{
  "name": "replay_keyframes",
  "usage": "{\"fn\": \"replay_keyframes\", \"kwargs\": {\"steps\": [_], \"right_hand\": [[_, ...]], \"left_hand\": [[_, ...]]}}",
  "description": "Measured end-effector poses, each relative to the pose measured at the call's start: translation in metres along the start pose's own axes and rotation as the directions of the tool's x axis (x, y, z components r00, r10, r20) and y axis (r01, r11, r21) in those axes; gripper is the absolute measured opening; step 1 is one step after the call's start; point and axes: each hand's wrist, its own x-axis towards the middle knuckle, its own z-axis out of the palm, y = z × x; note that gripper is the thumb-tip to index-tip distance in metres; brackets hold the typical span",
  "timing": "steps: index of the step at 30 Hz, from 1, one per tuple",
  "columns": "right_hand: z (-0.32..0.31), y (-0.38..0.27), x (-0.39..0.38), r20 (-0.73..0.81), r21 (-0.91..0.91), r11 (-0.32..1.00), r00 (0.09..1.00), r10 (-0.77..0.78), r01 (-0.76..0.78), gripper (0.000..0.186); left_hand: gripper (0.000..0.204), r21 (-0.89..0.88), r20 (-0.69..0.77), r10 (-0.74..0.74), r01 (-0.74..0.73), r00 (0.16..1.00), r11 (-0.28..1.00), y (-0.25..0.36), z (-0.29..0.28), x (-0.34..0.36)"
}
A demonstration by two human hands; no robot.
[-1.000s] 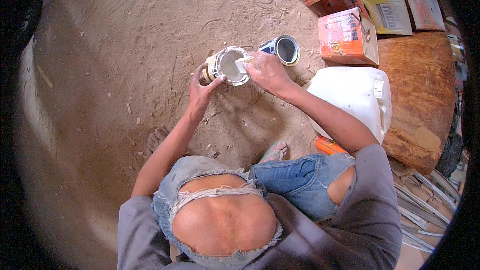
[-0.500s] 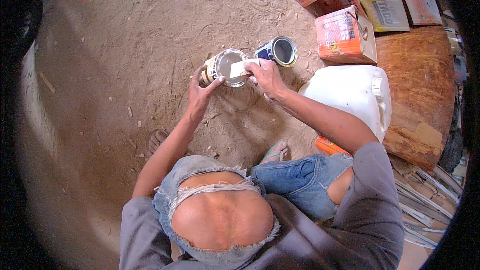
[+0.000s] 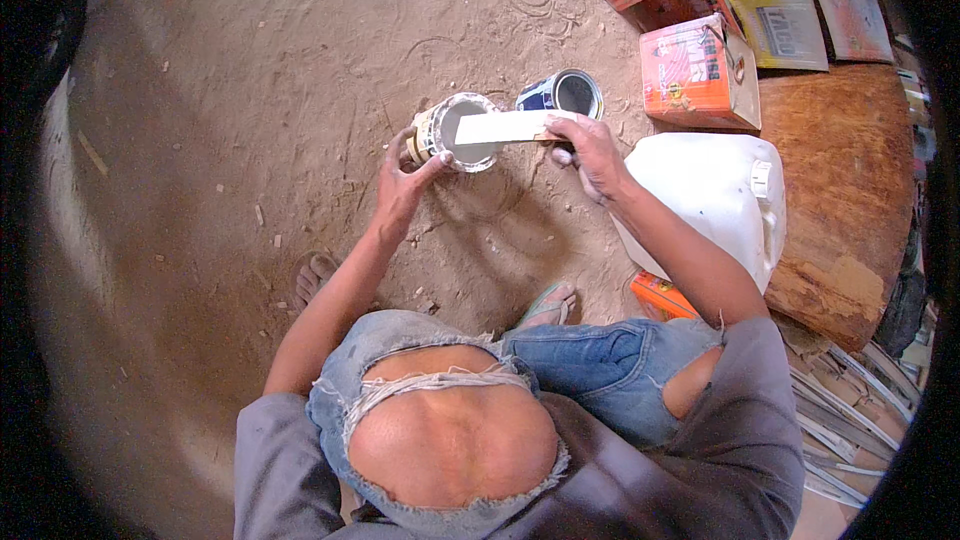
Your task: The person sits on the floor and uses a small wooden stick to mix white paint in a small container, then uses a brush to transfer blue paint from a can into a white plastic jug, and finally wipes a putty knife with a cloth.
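My left hand grips a pale, labelled can by its side, thumb and fingers spread round it. The can's mouth faces me, its rim is smeared white, and a greyish surface shows inside. In my right hand is a flat white strip, pinched at its right end. Its left end lies across the can's mouth; whether it touches the contents I cannot tell. Just beyond the strip, a dark blue can stands uncovered with a dark grey inside.
A white plastic jug sits right of my right forearm, against a wooden board. Orange tins and a yellow tin stand at the far right. Wooden strips lie at the lower right. The ground is dusty earth.
My right hand has moved right, and much more of the white strip now shows out of the can. My left hand still grips the can in nearly the same place.
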Motion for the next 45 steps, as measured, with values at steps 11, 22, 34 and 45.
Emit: {"fn": "replay_keyframes", "kwargs": {"steps": [11, 22, 34, 45], "right_hand": [[0.025, -0.028, -0.007, 0.223, -0.762, 0.469, 0.861, -0.458, 0.447, 0.028], [0.056, -0.007, 0.016, 0.372, -0.829, 0.296, 0.863, -0.342, 0.475, 0.034], [0.043, 0.004, 0.029, 0.359, -0.750, 0.331, 0.772, -0.524, 0.573, 0.024], [0.049, -0.127, -0.023, 0.369, -0.723, 0.368, 0.777, -0.510, 0.585, 0.034]], "left_hand": [[0.084, -0.059, 0.021, -0.002, 0.003, 1.000, 0.998, -0.009, 0.002, 0.006], [0.085, -0.011, 0.024, -0.039, 0.040, 0.999, 0.999, 0.000, -0.004, -0.002], [0.072, -0.192, -0.025, -0.113, 0.106, 0.993, 0.976, 0.011, 0.024, -0.004], [0.060, 0.029, 0.097, -0.147, 0.145, 0.984, 0.989, 0.109, 0.003, -0.020]]}}
